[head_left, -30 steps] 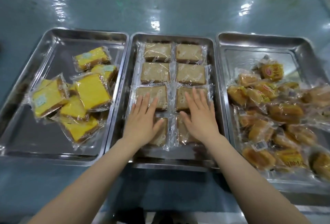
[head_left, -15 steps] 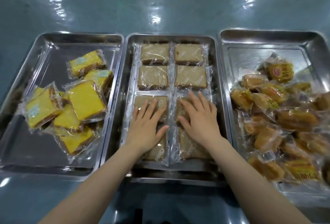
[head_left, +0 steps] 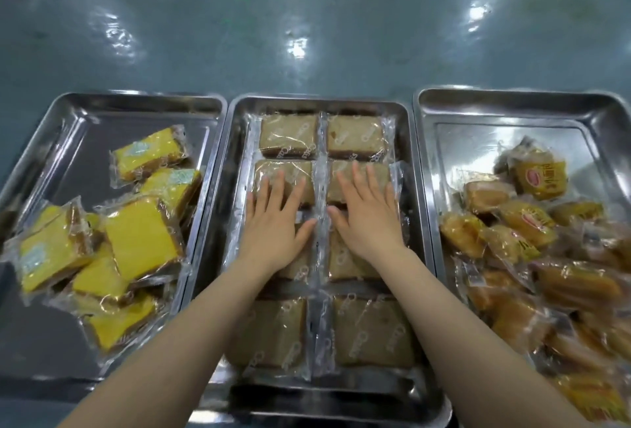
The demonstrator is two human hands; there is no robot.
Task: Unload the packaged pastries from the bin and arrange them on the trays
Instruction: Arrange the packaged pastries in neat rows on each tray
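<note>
Three steel trays sit side by side on a glossy blue-green table (head_left: 307, 35). In the middle tray (head_left: 235, 161), pale brown cakes (head_left: 355, 135) in clear printed wrappers lie in two neat columns. The left hand (head_left: 273, 219) and right hand (head_left: 367, 214) lie flat on them, fingers straight and spread, gripping nothing, fingertips on the second row. Left of the hands, yellow cake slices (head_left: 141, 243) sprawl in the left tray (head_left: 102, 110), whose far half is bare. Right of them, golden wrapped buns (head_left: 526, 219) heap in the right tray (head_left: 512, 103), its far end bare steel.
</note>
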